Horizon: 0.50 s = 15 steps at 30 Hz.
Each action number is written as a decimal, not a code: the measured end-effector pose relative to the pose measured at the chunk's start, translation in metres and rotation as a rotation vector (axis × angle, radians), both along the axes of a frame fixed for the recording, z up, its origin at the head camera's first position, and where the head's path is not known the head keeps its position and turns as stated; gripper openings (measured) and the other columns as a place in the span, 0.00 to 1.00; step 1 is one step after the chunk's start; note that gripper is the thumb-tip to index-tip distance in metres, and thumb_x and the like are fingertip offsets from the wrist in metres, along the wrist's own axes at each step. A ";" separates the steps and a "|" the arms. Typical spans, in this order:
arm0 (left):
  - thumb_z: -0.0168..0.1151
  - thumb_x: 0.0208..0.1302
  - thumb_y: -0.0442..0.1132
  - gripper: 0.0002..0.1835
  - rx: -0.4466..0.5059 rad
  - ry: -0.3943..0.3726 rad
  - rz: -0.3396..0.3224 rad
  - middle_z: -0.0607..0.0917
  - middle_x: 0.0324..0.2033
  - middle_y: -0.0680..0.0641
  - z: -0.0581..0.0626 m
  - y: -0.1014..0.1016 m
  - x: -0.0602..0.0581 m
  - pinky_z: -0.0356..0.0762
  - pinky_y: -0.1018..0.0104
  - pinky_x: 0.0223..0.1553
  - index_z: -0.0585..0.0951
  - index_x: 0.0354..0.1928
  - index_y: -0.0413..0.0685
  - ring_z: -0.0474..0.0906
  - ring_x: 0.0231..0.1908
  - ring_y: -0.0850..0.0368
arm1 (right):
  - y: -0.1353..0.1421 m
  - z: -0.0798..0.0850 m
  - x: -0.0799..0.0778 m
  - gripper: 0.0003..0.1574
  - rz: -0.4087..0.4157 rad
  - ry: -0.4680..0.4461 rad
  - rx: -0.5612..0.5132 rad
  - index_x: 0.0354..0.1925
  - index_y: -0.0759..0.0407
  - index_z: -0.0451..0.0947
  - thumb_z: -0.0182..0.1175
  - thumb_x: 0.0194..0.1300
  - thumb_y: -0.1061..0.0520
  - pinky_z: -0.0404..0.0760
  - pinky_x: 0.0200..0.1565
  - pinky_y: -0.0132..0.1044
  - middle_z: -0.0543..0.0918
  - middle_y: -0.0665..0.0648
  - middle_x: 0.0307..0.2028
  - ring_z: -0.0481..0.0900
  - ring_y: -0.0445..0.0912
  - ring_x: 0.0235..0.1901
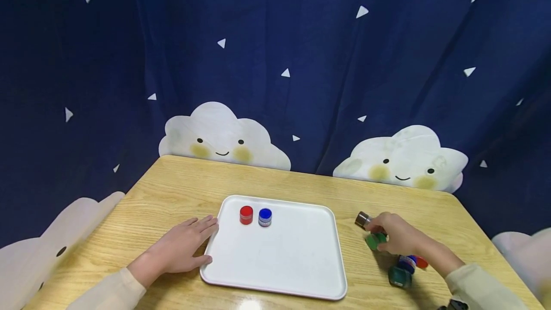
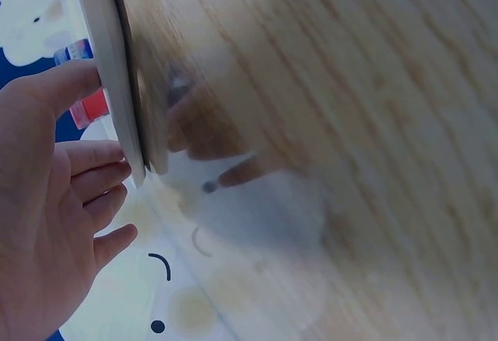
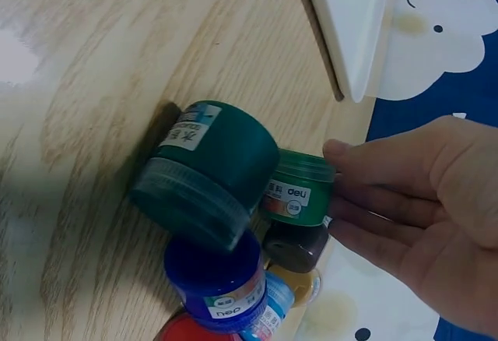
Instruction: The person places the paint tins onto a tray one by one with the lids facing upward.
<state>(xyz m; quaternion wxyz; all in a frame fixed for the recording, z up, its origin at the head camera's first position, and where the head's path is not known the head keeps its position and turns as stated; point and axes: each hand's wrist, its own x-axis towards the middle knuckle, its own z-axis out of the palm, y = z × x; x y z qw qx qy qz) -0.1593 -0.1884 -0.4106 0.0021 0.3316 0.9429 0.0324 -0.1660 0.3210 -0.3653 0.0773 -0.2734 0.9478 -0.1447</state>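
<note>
My right hand (image 1: 402, 236) pinches a small green paint jar (image 3: 296, 193) at the right of the table, thumb on its lid edge and fingers along the far side. A brown jar (image 1: 363, 219) lies just beyond those fingers. Nearer the wrist are a dark teal-green jar (image 1: 399, 276), a blue jar (image 1: 407, 263) and a red one (image 1: 422, 262). My left hand (image 1: 182, 245) has its fingers extended and touches the left rim of the white tray (image 1: 297, 262). On the tray stand a red jar (image 1: 246, 215) and a blue-lidded jar (image 1: 265, 217), side by side.
In the right wrist view, a light blue jar (image 3: 272, 306) and a yellow jar (image 3: 306, 282) also sit in the pile. The wooden table (image 1: 181, 181) backs onto a dark blue curtain (image 1: 258, 61) with white clouds.
</note>
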 end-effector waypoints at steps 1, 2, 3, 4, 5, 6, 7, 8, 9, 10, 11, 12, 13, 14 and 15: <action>0.64 0.57 0.55 0.39 0.001 0.001 0.000 0.73 0.66 0.40 0.000 0.000 0.000 0.69 0.46 0.66 0.71 0.65 0.38 0.68 0.67 0.45 | 0.000 0.000 0.000 0.23 0.010 0.015 0.007 0.43 0.69 0.81 0.73 0.45 0.66 0.84 0.33 0.35 0.85 0.58 0.36 0.82 0.47 0.34; 0.64 0.57 0.55 0.39 0.001 0.003 0.000 0.73 0.66 0.40 0.000 0.000 0.000 0.69 0.46 0.66 0.71 0.65 0.38 0.68 0.67 0.45 | 0.001 -0.001 0.000 0.23 0.020 0.031 0.015 0.43 0.68 0.82 0.73 0.45 0.66 0.84 0.33 0.34 0.85 0.57 0.35 0.81 0.46 0.33; 0.64 0.57 0.55 0.39 0.001 0.002 0.003 0.73 0.66 0.40 0.000 0.000 -0.001 0.69 0.46 0.66 0.71 0.65 0.38 0.68 0.67 0.45 | 0.001 -0.002 0.000 0.23 0.026 0.050 0.030 0.42 0.67 0.82 0.74 0.44 0.66 0.83 0.32 0.33 0.84 0.56 0.35 0.80 0.46 0.33; 0.63 0.57 0.56 0.39 0.000 0.001 0.005 0.73 0.66 0.40 0.000 0.000 -0.001 0.68 0.46 0.66 0.71 0.65 0.38 0.68 0.67 0.45 | 0.001 -0.003 0.000 0.23 0.029 0.064 0.038 0.41 0.67 0.82 0.74 0.43 0.66 0.82 0.32 0.32 0.84 0.55 0.35 0.80 0.46 0.33; 0.63 0.58 0.56 0.39 -0.001 0.001 0.006 0.73 0.66 0.40 0.000 0.000 -0.001 0.68 0.46 0.66 0.70 0.65 0.38 0.68 0.67 0.45 | 0.001 -0.003 0.000 0.23 0.034 0.076 0.044 0.41 0.65 0.83 0.75 0.42 0.66 0.82 0.32 0.32 0.84 0.55 0.34 0.80 0.45 0.33; 0.63 0.58 0.56 0.39 -0.001 0.002 0.007 0.73 0.66 0.40 -0.001 0.000 -0.001 0.68 0.46 0.66 0.70 0.65 0.38 0.68 0.67 0.45 | 0.001 -0.004 0.000 0.23 0.038 0.086 0.049 0.40 0.64 0.83 0.75 0.41 0.67 0.81 0.32 0.32 0.84 0.54 0.34 0.79 0.45 0.33; 0.63 0.58 0.56 0.39 -0.002 0.003 0.007 0.73 0.66 0.40 -0.001 0.000 -0.001 0.68 0.46 0.66 0.70 0.65 0.38 0.68 0.67 0.45 | 0.001 -0.005 0.000 0.23 0.040 0.089 0.053 0.40 0.63 0.83 0.75 0.40 0.67 0.81 0.32 0.32 0.84 0.54 0.34 0.79 0.44 0.33; 0.64 0.57 0.56 0.39 -0.002 0.006 0.006 0.73 0.66 0.40 -0.001 0.000 -0.002 0.69 0.46 0.66 0.70 0.65 0.38 0.68 0.67 0.45 | 0.001 -0.005 0.001 0.23 0.041 0.090 0.055 0.39 0.62 0.83 0.75 0.39 0.68 0.81 0.32 0.32 0.84 0.53 0.34 0.79 0.43 0.33; 0.64 0.57 0.56 0.39 -0.002 0.010 0.006 0.73 0.66 0.40 -0.001 0.000 -0.002 0.69 0.46 0.66 0.70 0.65 0.38 0.68 0.67 0.45 | 0.001 -0.005 0.001 0.23 0.042 0.087 0.055 0.38 0.61 0.83 0.75 0.38 0.68 0.81 0.32 0.31 0.84 0.53 0.34 0.78 0.42 0.33; 0.64 0.57 0.56 0.39 -0.002 0.014 0.005 0.73 0.66 0.40 -0.002 0.000 -0.002 0.69 0.46 0.66 0.70 0.65 0.38 0.68 0.67 0.45 | 0.000 -0.006 0.002 0.23 0.044 0.082 0.053 0.37 0.60 0.83 0.75 0.37 0.69 0.81 0.32 0.31 0.84 0.52 0.34 0.78 0.41 0.33; 0.64 0.57 0.56 0.39 0.000 0.017 0.003 0.73 0.66 0.40 -0.002 0.000 -0.002 0.69 0.46 0.66 0.71 0.65 0.38 0.68 0.67 0.45 | 0.000 -0.007 0.003 0.24 0.045 0.078 0.057 0.37 0.59 0.83 0.75 0.36 0.69 0.81 0.32 0.31 0.84 0.52 0.34 0.79 0.40 0.33; 0.64 0.57 0.55 0.39 0.000 0.021 0.002 0.73 0.65 0.40 -0.002 0.000 -0.002 0.69 0.46 0.66 0.71 0.65 0.38 0.69 0.67 0.45 | 0.000 -0.007 0.003 0.23 0.044 0.069 0.065 0.36 0.59 0.83 0.75 0.36 0.69 0.80 0.32 0.30 0.84 0.52 0.34 0.79 0.40 0.33; 0.64 0.57 0.55 0.39 0.000 0.025 0.001 0.73 0.65 0.40 -0.003 0.000 -0.002 0.69 0.46 0.66 0.71 0.65 0.38 0.69 0.67 0.45 | 0.000 -0.008 0.004 0.23 0.042 0.059 0.070 0.36 0.58 0.83 0.75 0.35 0.69 0.80 0.32 0.30 0.84 0.52 0.34 0.79 0.39 0.34; 0.64 0.57 0.55 0.39 0.002 0.027 -0.001 0.73 0.65 0.40 -0.003 0.000 -0.002 0.69 0.46 0.66 0.71 0.65 0.37 0.69 0.67 0.45 | 0.000 -0.008 0.004 0.24 0.042 0.050 0.074 0.36 0.58 0.83 0.75 0.35 0.69 0.80 0.33 0.29 0.84 0.52 0.34 0.79 0.39 0.34; 0.64 0.57 0.55 0.39 0.002 0.028 -0.001 0.73 0.65 0.40 -0.003 0.000 -0.002 0.69 0.46 0.65 0.71 0.65 0.37 0.69 0.67 0.45 | 0.000 -0.009 0.005 0.23 0.039 0.039 0.078 0.35 0.57 0.83 0.75 0.35 0.69 0.79 0.32 0.29 0.84 0.52 0.34 0.79 0.39 0.34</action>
